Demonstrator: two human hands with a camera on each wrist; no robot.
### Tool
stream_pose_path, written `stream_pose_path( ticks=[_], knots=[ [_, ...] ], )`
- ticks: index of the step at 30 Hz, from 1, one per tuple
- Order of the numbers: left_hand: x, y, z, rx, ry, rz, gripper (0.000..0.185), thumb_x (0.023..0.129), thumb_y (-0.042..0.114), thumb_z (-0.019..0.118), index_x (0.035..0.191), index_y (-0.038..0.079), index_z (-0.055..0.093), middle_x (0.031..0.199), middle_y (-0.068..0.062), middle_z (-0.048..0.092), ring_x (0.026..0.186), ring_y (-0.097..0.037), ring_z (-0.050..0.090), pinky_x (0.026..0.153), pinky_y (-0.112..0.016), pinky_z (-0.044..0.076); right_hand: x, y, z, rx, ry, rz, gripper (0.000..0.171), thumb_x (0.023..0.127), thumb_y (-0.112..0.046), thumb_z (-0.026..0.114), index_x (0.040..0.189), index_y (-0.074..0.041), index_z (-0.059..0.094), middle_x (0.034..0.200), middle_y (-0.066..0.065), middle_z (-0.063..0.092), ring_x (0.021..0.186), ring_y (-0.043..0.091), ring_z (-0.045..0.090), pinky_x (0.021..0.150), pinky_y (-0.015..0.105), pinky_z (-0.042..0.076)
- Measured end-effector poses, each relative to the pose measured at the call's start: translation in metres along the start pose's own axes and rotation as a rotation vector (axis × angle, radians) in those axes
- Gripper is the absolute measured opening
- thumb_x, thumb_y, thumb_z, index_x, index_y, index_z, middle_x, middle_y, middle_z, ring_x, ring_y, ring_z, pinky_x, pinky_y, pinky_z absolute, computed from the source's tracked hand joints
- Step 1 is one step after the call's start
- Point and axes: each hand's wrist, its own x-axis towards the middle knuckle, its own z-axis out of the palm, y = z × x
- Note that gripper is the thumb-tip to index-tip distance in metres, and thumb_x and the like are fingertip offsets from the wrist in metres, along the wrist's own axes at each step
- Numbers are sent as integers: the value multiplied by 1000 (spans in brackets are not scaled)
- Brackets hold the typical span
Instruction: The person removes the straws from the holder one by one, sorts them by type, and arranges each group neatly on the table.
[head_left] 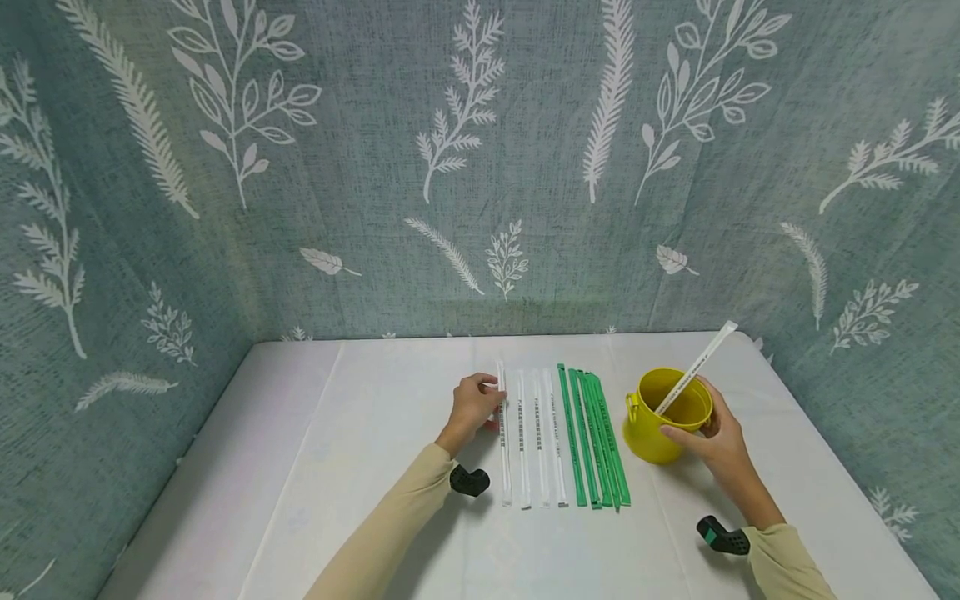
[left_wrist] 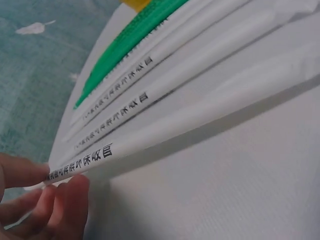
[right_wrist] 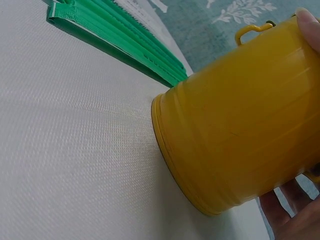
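Observation:
My left hand (head_left: 474, 406) pinches a white paper-wrapped straw (head_left: 505, 467) at the left end of a row. In the left wrist view the thumb and fingertips meet on that straw (left_wrist: 160, 132) near its printed lettering. Several more white wrapped straws (head_left: 522, 467) lie parallel to its right, then several green wrapped straws (head_left: 581, 450). My right hand (head_left: 723, 442) grips a small yellow metal bucket (head_left: 651, 437) by its side, thumb near the rim. One white wrapped straw (head_left: 701, 364) stands slanted in the bucket, its top leaning right. The bucket's base (right_wrist: 200, 185) shows in the right wrist view.
A white cloth covers the table (head_left: 360, 433), whose far edge meets a grey-green leaf-patterned curtain (head_left: 375, 275). Black wrist devices (head_left: 470, 481) sit by both wrists. The green straws lie close to the bucket's left side.

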Motion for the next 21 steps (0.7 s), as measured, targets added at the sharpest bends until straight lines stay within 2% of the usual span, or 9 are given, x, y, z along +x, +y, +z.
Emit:
stream_pose_path(
  ticks=[13,21],
  knots=[
    [2,-4,7,160,69,58,27,86,6,66,111,-6,62,81,-10,55,61,-16,55,39,-27,51,-1,1,0,-16,10,17,85,84,-10,73,151,-21,22,139,2,39,117,4,42,93,5,36],
    [-1,-1,7,155,87,63,27,83,4,69,108,-7,63,85,-10,59,61,-16,57,38,-28,52,0,-1,-1,-15,6,19,85,84,-11,73,151,-22,22,139,3,39,116,3,42,92,5,37]
  ],
)
